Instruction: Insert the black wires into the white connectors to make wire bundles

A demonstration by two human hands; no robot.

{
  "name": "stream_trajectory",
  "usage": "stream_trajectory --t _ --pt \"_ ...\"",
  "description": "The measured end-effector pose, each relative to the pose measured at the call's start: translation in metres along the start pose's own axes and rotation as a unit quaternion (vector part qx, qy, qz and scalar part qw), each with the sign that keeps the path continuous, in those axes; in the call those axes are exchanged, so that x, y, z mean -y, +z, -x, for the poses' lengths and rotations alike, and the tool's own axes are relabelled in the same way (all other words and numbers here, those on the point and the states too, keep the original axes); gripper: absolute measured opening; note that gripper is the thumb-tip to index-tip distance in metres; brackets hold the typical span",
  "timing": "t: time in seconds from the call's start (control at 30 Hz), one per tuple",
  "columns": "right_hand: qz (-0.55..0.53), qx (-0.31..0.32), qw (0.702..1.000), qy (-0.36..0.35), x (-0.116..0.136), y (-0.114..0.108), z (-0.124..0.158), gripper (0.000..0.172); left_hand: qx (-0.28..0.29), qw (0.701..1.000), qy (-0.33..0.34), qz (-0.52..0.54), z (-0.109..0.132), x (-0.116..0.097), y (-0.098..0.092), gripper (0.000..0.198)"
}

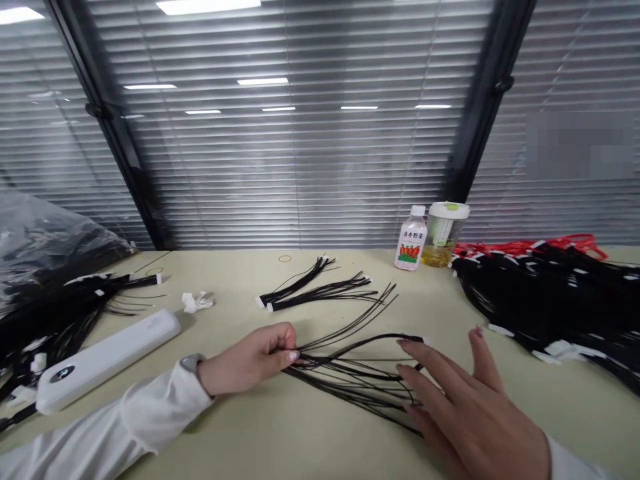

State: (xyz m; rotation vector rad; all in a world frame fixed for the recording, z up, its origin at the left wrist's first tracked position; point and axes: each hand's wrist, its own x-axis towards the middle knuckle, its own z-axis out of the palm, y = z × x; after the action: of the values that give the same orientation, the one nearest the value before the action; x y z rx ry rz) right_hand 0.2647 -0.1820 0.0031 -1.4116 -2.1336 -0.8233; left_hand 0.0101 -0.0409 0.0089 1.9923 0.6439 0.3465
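My left hand (pixel 257 360) pinches a bundle of thin black wires (pixel 350 373) near its left end, just above the table. From that pinch the wires fan out to the right in loose strands. My right hand (pixel 465 400) has its fingers spread, with the fingertips at the free ends of the wires; whether they touch is hard to make out. Behind the hands lie two more black wire bundles, a front one (pixel 320 294) and a rear one (pixel 295 283), each with a white connector at its left end.
At left are a white power bank-like device (pixel 110 360), a crumpled white scrap (pixel 198 302) and a pile of black wires (pixel 60 307). A small labelled bottle (pixel 411 239) and a lidded cup (pixel 444 233) stand at the back. Another wire heap (pixel 545 293) fills the right.
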Motion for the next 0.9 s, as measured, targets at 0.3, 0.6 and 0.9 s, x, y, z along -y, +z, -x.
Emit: stream_trajectory --t 0.3,0.6,0.9 --pt "-0.03 -0.016 0.999 0.038 0.002 0.006 0.003 0.028 -0.136 0.984 0.001 0.117 -0.004 0.008 0.004 0.029" --pt "-0.013 0.022 0.999 0.047 0.0 0.021 0.011 0.023 -0.213 0.968 -0.002 0.133 -0.005 0.007 0.006 0.032" --pt "0.002 -0.025 0.999 0.022 -0.003 0.021 0.01 0.021 -0.267 0.938 0.001 0.22 -0.007 0.014 0.007 0.031"
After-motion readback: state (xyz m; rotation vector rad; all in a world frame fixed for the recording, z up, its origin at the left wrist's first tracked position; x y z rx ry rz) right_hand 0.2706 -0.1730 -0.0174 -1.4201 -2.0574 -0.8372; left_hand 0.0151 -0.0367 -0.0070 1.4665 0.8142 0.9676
